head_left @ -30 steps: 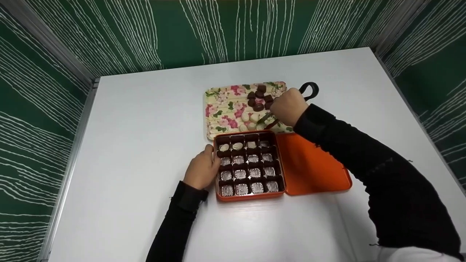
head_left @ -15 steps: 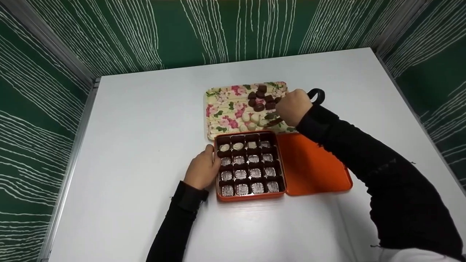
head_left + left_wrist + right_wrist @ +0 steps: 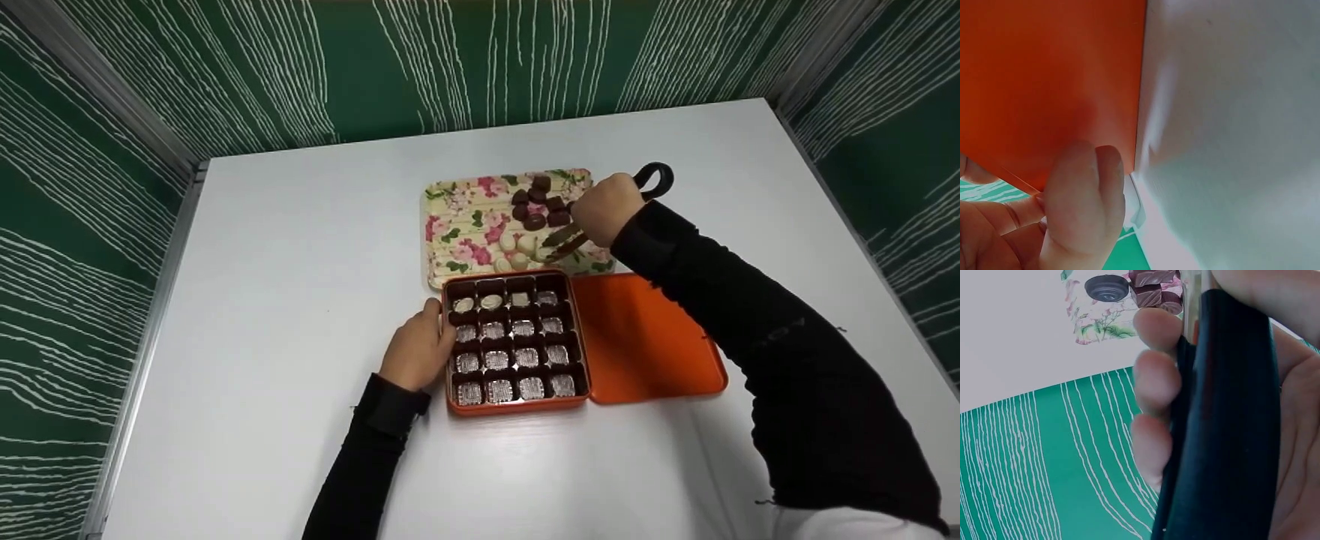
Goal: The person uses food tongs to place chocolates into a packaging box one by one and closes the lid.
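My right hand point(image 3: 609, 208) grips the black handle point(image 3: 1224, 416) of a pair of tongs point(image 3: 566, 241). The tips of the tongs reach down to a white chocolate at the right of a small cluster of white chocolates point(image 3: 519, 259) on a floral tray point(image 3: 457, 202). Whether they pinch it cannot be told. My left hand point(image 3: 416, 349) holds the left side of an orange box point(image 3: 517, 409). Its thumb point(image 3: 1075, 197) lies against the box wall. Inside is a brown divided insert; white chocolates sit in three back-row compartments, and the back right one shows only its silvery bottom.
Several dark chocolates point(image 3: 536, 206) lie at the back right of the tray. The orange lid point(image 3: 652, 345) lies flat to the right of the box, below my right forearm. A green, white-striped wall point(image 3: 480, 67) stands behind the white table point(image 3: 300, 225).
My right hand has shifted slightly right with the tongs, and their tips have changed angle over the white chocolates. My left hand and the box have stayed in place.
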